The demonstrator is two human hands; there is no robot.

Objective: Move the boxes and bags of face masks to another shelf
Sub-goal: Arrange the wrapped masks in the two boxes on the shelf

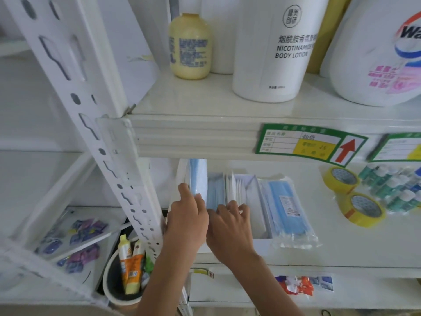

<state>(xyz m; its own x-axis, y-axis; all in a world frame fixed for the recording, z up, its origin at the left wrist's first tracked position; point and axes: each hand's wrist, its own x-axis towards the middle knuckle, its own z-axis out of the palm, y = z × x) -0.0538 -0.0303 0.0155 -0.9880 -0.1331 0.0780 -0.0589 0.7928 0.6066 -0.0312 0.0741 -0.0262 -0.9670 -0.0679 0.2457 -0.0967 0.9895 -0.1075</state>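
Both hands work at the left end of the white middle shelf board (341,242), directly under the green-framed shelf label (305,144). The left hand (185,221) curls its fingers round an upright blue-and-white mask pack (197,176). The right hand (230,224), just right of it, has its fingers bent into the open white mask box (241,185); what they pinch cannot be told. That box holds upright blue masks and thin white packets. Right of the box lies a clear bag of blue masks (287,206), untouched. Risk: lifting the box by its contents could spill loose packs, and the upright pack may snag on the shelf edge above. Further right, the yellow tape rolls (362,210) could be knocked.
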